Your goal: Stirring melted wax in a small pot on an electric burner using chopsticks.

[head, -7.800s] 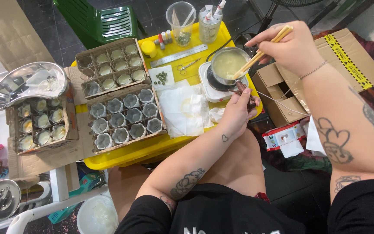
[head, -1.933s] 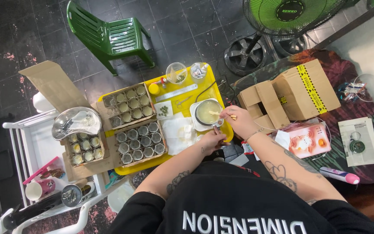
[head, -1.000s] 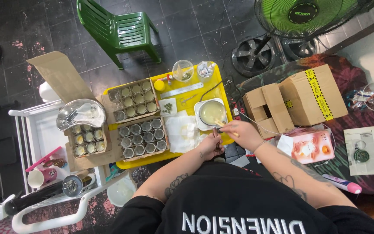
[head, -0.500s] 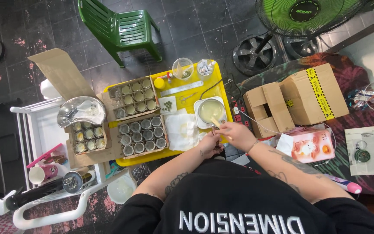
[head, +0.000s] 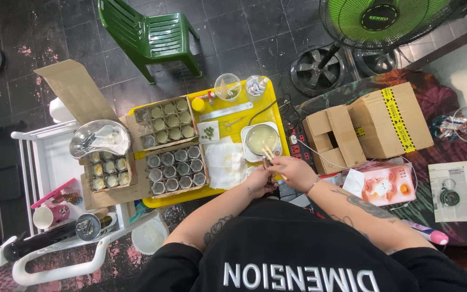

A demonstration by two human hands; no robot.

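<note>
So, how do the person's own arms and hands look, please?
Both arms are bare up to short black sleeves. The left arm carries dark tattoos, with a small one near the left hand. The right arm has several dark tattoos too, and a thin bracelet sits at the wrist behind the right hand.

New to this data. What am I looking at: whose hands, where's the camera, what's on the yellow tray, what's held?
There is no machine here: a person works with bare hands, and one camera worn on the head looks straight down. The yellow tray holds a small pot of pale liquid on a white hot plate, cardboard boxes of little glass cups, a white cloth, a ruler, scissors and two clear beakers. The left hand grips the pot's handle. The right hand holds wooden chopsticks with tips at the pot. A green chair and a fan stand beyond.
</note>
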